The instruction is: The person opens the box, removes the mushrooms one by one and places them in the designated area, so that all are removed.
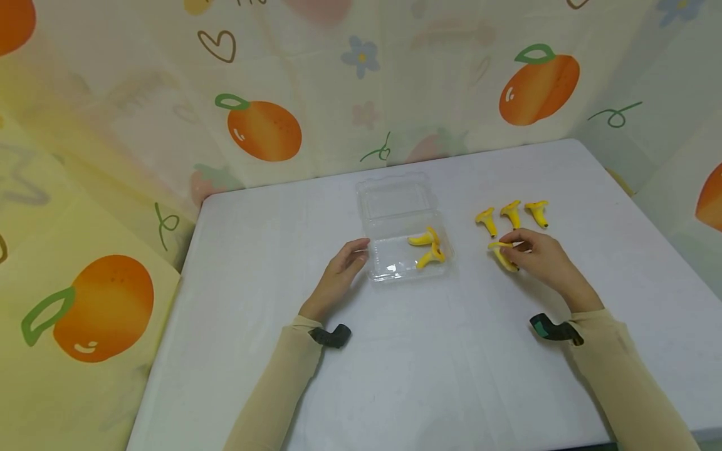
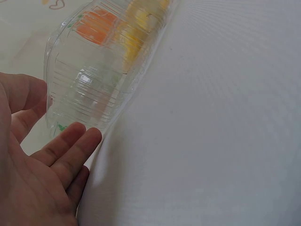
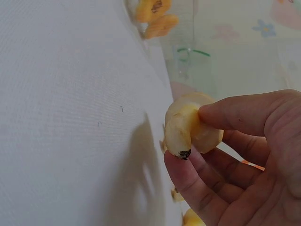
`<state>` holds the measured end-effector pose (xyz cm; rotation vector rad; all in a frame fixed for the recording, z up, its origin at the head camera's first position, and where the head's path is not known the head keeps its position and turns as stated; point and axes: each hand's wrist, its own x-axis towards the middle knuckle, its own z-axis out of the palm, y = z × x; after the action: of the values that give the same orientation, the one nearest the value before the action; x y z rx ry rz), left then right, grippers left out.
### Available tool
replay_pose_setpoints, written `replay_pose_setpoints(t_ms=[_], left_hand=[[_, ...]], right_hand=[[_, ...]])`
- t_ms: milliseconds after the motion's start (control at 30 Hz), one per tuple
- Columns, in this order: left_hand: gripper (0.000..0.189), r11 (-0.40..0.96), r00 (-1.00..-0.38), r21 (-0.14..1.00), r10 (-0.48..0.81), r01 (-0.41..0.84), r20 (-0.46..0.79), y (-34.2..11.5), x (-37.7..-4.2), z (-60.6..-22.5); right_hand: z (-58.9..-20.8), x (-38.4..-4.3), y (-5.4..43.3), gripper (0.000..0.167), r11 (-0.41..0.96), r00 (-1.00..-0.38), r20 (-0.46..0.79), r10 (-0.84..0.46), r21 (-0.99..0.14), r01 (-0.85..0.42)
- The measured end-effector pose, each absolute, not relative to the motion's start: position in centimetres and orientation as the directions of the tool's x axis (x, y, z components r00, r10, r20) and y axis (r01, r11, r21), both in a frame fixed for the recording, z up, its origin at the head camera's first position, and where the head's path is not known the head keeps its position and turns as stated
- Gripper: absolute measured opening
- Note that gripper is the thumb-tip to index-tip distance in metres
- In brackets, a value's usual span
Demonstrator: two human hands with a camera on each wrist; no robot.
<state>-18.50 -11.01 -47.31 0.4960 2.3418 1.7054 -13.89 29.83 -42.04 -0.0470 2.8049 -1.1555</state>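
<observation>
My right hand (image 1: 538,260) pinches a yellow mushroom (image 3: 181,127) between thumb and fingers, just over the table. It has a flared cap and a curved stem with a dark tip. To the left stands a clear plastic box (image 1: 389,250), its lid (image 1: 395,197) laid back. Two more yellow mushrooms (image 1: 431,255) lie in the right part of its base. My left hand (image 1: 338,269) is at the box's left edge with fingers extended; in the left wrist view, fingertips (image 2: 94,136) are by the box wall, though contact is hard to tell.
Three yellow mushrooms (image 1: 511,214) lie in a row on the white table (image 1: 429,363), beyond my right hand. A patterned cloth (image 1: 316,81) with oranges and flowers hangs behind the table. Dark bands (image 1: 555,330) sit at both wrists.
</observation>
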Motion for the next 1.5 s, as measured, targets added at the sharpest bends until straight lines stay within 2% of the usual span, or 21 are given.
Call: replay_pose_setpoints(t_ms=[433, 1500], left_hand=[[0.041, 0.279, -0.924, 0.949, 0.382, 0.147, 0.031, -11.0, -18.5, -47.3], [0.040, 0.287, -0.925, 0.947, 0.379, 0.145, 0.027, -11.1, -18.5, -47.3]], right_hand=[[-42.7, -14.0, 29.6, 0.030, 0.701, -0.995, -0.079, -0.066, -0.713, 0.010], [-43.3, -14.3, 29.8, 0.036, 0.692, -0.984, -0.161, -0.073, -0.719, 0.066]])
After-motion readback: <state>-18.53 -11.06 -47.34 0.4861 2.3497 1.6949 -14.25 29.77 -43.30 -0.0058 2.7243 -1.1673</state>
